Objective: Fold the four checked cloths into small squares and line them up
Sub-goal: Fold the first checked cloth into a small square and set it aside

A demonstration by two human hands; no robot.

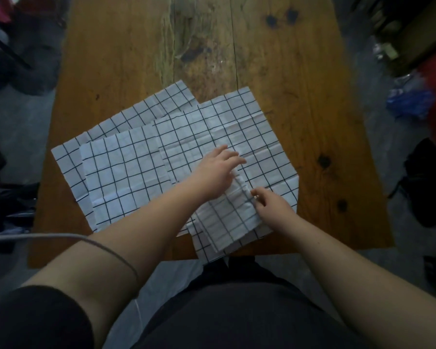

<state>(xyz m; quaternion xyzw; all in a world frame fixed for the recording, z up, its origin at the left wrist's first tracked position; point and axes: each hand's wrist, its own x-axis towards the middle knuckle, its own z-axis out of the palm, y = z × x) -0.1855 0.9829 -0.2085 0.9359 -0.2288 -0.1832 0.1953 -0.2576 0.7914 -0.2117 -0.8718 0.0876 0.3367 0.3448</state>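
Head view: a grey cable (61, 237) crosses the left forearm, nearer the camera than the folded cloth (224, 220). The folded cloth is a long checked strip of several layers. It lies at the near edge of the worktop (312, 102), and its near end reaches just past that edge.

Right hand (272, 207): at the right edge of the folded cloth, fingers curled, thumb and fingertips pinching that edge.

Left hand (215, 172): on the far end of the folded cloth, palm down, fingers straight, pressing the layers flat and grasping nothing.

The right cloth (237, 122) lies under the folded cloth and extends beyond it, spread flat and creased. Left of the folded cloth lies the middle cloth (126, 170), spread flat, its right margin overlapped by the right cloth. Farther left, the left cloth (68, 159) lies lowest, partly covered by the middle cloth. Beyond the folded cloth, the worktop shows worn wood with dark knots (281, 18).
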